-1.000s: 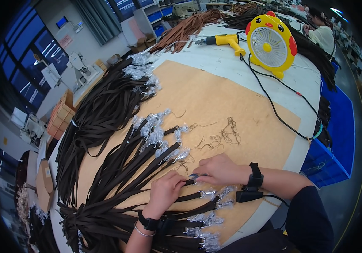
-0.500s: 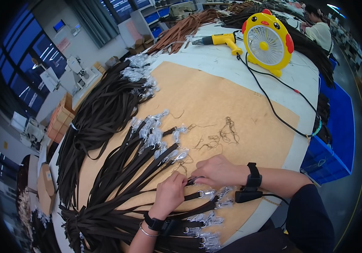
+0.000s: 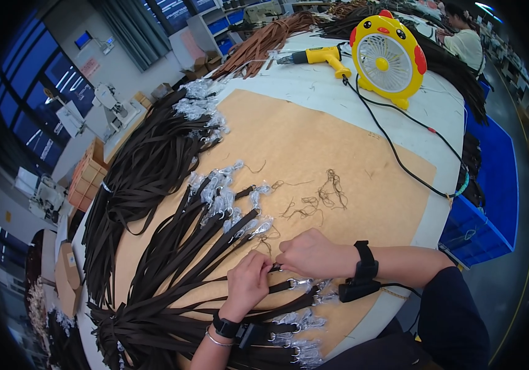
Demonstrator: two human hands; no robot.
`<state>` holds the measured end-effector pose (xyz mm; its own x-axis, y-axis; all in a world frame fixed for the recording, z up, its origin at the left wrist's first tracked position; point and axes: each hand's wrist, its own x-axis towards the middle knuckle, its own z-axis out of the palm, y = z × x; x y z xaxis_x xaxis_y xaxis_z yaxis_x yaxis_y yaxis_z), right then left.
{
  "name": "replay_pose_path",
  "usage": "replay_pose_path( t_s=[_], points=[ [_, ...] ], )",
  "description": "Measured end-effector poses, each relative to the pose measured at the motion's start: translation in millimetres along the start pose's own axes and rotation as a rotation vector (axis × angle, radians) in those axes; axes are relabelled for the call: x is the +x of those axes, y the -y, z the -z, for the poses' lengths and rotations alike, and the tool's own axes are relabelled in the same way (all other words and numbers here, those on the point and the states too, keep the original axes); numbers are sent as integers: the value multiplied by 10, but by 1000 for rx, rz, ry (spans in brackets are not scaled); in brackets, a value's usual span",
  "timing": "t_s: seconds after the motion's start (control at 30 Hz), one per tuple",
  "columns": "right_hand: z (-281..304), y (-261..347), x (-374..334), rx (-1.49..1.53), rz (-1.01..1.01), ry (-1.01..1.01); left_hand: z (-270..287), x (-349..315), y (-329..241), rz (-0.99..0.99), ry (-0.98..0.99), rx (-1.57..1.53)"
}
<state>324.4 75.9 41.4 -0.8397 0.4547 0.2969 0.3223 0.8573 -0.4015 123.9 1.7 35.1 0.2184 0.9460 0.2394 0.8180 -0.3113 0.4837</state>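
Note:
My left hand (image 3: 249, 279) is closed in a pinch on the end of a dark brown strap (image 3: 276, 267). Right beside it, my right hand (image 3: 315, 253) has its fingers closed at the same strap end, where a small bit of metal shows; the fingertips hide the rest. More dark straps (image 3: 181, 246) fan out across the brown paper sheet (image 3: 363, 160) from a gathered bunch at lower left. Their ends carry metal clasps in clear plastic wrap (image 3: 220, 196). Loose dark threads (image 3: 332, 191) lie on the paper beyond my hands.
A tied bundle of dark straps (image 3: 147, 154) lies on the left. Toward the back stand a yellow chick-shaped fan (image 3: 383, 61) and a yellow heat gun (image 3: 320, 55), with black cords trailing right. A blue crate (image 3: 480, 231) is beside the table; a person (image 3: 465, 46) is far right.
My right hand has shifted slightly left and turned a little, with its fingertips still at the strap end. My left hand stays almost in place. The view has tilted slightly.

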Motion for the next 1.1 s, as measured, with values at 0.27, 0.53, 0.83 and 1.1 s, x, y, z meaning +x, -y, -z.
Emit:
replay_pose_path(
  t_s=[0.27, 0.53, 0.83, 1.1],
  points=[
    [-53, -106, -34, 120, -95, 64, -22, -36, 81, 122, -90, -204],
    [-43, -238, -14, 270, -294, -104, 178, -89, 50, 197, -253, -133],
    [-44, -191, -10, 201, -240, 2, 97, -91, 7, 2, -70, -21],
    [-43, -222, -25, 287, -205, -222, 137, -104, 24, 70, 34, 54]
  ],
)
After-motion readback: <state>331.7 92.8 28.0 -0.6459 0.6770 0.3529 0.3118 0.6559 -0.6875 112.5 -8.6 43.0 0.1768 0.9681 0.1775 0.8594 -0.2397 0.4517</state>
